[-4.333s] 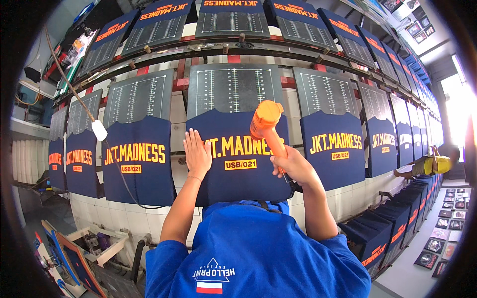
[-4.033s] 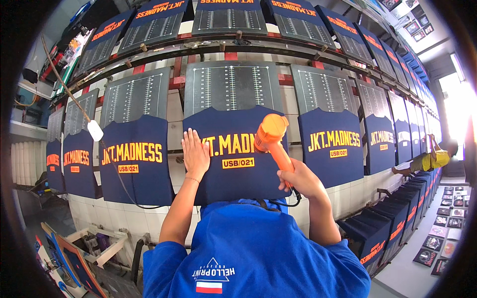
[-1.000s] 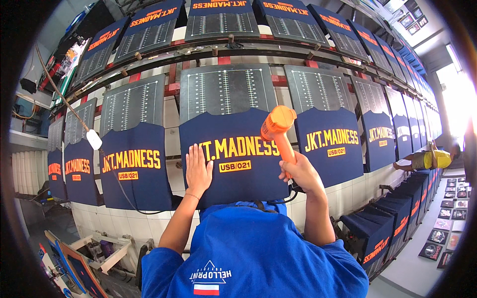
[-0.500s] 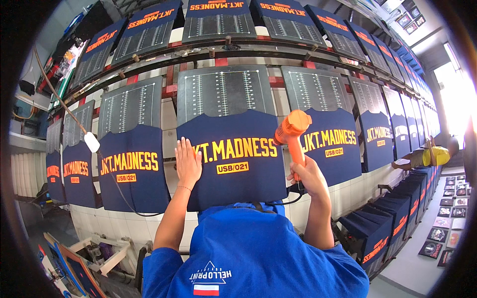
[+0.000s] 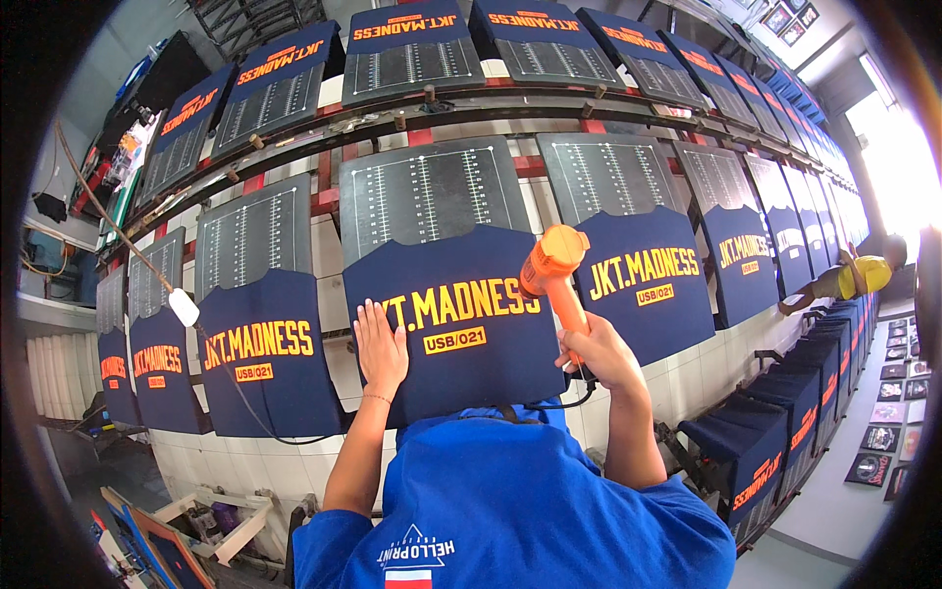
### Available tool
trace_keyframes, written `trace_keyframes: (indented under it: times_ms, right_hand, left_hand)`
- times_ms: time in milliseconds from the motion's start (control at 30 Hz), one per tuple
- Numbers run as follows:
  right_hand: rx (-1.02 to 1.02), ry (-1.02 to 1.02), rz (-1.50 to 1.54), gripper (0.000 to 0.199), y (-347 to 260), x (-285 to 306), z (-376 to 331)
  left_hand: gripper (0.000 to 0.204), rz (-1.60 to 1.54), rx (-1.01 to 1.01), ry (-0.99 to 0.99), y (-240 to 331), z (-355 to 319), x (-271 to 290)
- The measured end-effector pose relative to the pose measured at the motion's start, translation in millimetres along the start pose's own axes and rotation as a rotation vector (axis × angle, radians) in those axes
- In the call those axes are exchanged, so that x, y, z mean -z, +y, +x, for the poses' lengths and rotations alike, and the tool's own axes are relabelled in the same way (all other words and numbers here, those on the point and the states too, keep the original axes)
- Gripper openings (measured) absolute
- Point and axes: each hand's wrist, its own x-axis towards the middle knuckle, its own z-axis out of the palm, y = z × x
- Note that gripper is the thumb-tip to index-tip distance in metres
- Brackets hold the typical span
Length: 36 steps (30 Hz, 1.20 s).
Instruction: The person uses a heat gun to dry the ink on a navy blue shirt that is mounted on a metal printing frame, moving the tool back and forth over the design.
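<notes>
A navy T-shirt (image 5: pixel 442 378) with yellow-orange printed lettering is stretched over a dark board directly in front of me. My left hand (image 5: pixel 381 348) lies flat along the shirt's left edge, fingers extended, beside the start of the lettering. In my right hand (image 5: pixel 603 353) is the handle of an orange heat gun (image 5: pixel 557 255), with fingers wrapped round it. Its barrel points left and down, over the right end of the print. From the handle's lower end a black cord (image 5: pixel 569 401) runs back toward my waist.
Similar boards with printed navy shirts stand left (image 5: pixel 260 339) and right (image 5: pixel 643 270), with another row (image 5: pixel 407 74) across a metal rail (image 5: pixel 392 126). A hanging cable with a white connector (image 5: pixel 183 307) crosses at left. A person in a yellow top (image 5: pixel 868 275) stands far right.
The heat gun has shifted slightly left over the end of the lettering. My left hand stays flat at the shirt's edge. The whole view has tilted a little.
</notes>
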Motion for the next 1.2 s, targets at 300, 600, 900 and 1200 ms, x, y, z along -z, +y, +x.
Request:
trace_keyframes:
  times_ms: [300,600,900,1200]
  right_hand:
    - [-0.002,0.019,0.031,0.026,17.3,12.8,-12.5]
    - [-0.022,-0.082,0.006,0.027,24.5,27.9,-26.4]
    - [0.007,-0.163,0.016,0.024,21.7,36.3,-19.7]
    - [0.143,-0.155,0.119,0.024,23.4,27.2,18.5]
  left_hand:
    - [0.069,0.01,0.015,-0.015,13.0,-42.8,-4.2]
    - [0.068,0.027,0.153,0.027,18.0,-58.7,-9.3]
    - [0.068,0.04,0.132,0.057,25.4,-65.4,-10.6]
    - [0.068,0.07,0.138,0.038,22.3,-54.3,-10.0]
